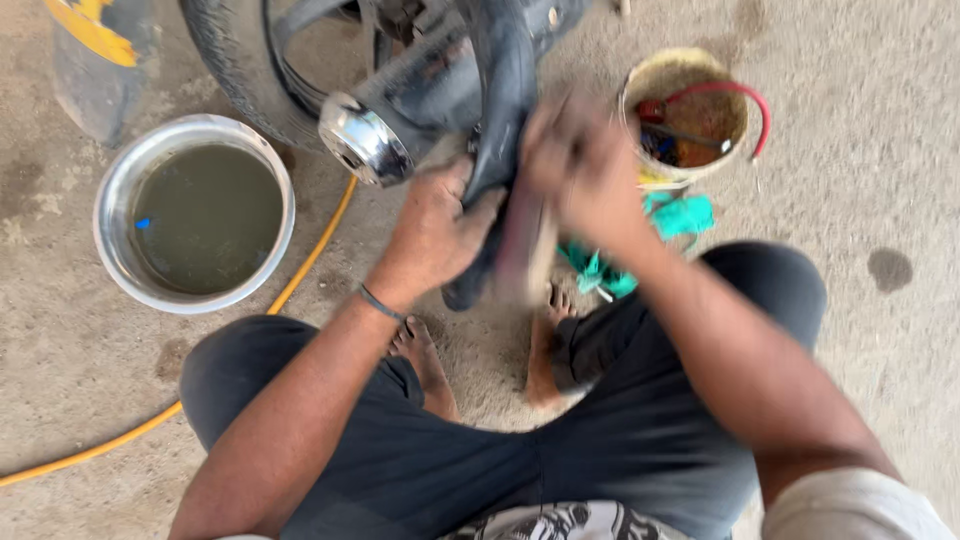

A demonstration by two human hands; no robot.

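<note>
Squatting on the concrete floor [880, 130], we grip the black inner tube [497, 110] with our left hand [437, 228]; our blurred right hand [580, 165] closes on it too, right of the water basin [118, 190].

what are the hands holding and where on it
The left hand grips a black rubber inner tube on its hanging length, below the wheel. The right hand is blurred against the same tube; whether it holds anything cannot be told.
</note>
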